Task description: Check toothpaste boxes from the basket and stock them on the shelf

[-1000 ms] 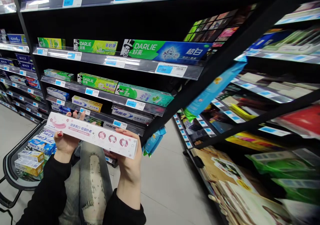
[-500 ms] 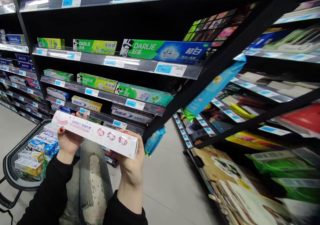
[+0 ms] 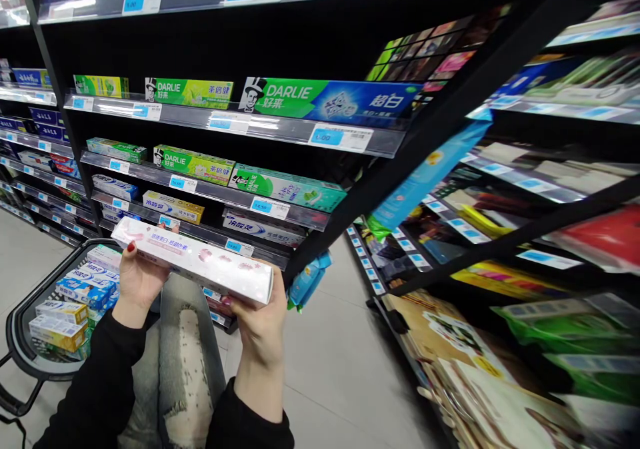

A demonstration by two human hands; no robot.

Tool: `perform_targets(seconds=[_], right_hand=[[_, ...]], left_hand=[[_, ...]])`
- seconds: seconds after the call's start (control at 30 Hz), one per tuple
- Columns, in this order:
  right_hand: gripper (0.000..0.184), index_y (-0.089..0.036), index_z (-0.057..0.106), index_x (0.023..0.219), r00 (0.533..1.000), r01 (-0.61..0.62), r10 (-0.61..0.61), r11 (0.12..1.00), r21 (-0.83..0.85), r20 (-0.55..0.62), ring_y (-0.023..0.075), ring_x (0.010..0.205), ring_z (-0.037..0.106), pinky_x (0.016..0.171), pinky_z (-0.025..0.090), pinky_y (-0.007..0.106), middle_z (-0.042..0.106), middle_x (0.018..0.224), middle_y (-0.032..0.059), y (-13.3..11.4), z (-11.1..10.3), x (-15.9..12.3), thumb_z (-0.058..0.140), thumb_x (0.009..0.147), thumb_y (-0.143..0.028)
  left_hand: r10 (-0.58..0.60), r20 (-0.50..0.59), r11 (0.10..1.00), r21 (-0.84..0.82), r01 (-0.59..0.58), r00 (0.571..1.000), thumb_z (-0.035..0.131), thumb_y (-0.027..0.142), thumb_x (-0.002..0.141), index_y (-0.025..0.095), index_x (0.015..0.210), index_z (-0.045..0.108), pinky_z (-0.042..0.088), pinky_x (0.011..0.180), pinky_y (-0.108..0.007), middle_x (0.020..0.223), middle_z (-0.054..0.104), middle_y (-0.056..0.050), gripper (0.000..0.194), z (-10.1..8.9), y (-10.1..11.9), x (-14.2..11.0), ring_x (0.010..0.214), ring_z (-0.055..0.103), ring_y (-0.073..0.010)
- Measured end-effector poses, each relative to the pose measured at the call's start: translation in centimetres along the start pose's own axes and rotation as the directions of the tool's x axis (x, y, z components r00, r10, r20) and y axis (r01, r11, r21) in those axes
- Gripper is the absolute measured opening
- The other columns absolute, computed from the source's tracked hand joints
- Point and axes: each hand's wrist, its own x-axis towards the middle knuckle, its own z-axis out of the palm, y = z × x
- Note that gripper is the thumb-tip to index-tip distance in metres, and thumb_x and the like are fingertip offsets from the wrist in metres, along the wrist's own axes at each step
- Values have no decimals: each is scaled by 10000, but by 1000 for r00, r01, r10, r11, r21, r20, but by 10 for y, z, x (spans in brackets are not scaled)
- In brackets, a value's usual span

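Note:
Between my two hands I hold a long white toothpaste box (image 3: 200, 256) with pink pictures and lettering on it. My left hand (image 3: 143, 276) grips its left end, the red-nailed thumb on the near edge and fingertips showing behind. Around the right end is my right hand (image 3: 263, 326), closed, thumb at the lower edge and the other fingers mostly hidden by the box. The box hangs over my knees, tilted down to the right, in front of the lower shelves.
At the lower left, a black basket (image 3: 19, 332) on the floor holds several toothpaste boxes. Ahead, a shelf (image 3: 280, 126) carries green and blue toothpaste boxes (image 3: 330, 100). Blue packs (image 3: 430, 172) hang from the shelf's right edge. Another rack (image 3: 500, 262) stands at right.
The toothpaste box has rolled in my hands, so its picture face is foreshortened and another long side shows below. My right thumb has come into view at the lower edge.

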Motion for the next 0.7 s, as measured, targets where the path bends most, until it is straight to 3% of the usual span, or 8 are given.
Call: perform_targets(seconds=[0.33, 0.57, 0.7], right_hand=[[617, -232, 576, 992, 994, -106, 106, 994, 26, -1, 207, 898, 664, 760, 539, 289, 707, 956, 29, 13, -1, 5, 904, 470, -259], [611, -231, 581, 981, 993, -118, 118, 993, 16, -9, 188, 831, 657, 699, 536, 275, 698, 920, 20, 18, 0, 6, 898, 459, -256], [614, -237, 579, 987, 991, -135, 134, 990, 33, 7, 205, 886, 661, 726, 537, 292, 699, 965, 27, 20, -1, 6, 898, 462, -248]], left_hand=[[77, -59, 990, 124, -69, 995, 807, 282, 602, 223, 1196, 641, 275, 1178, -528, 1233, 692, -83, 620, 11, 12, -3, 1352, 450, -363], [107, -26, 976, 191, -100, 994, 776, 264, 605, 219, 1183, 640, 300, 1172, -523, 1262, 674, -82, 596, 15, 16, -8, 1369, 427, -363], [134, 1, 969, 208, -132, 991, 797, 249, 560, 245, 1128, 669, 298, 1167, -552, 1271, 670, -69, 582, 18, 17, -11, 1379, 403, -385]])
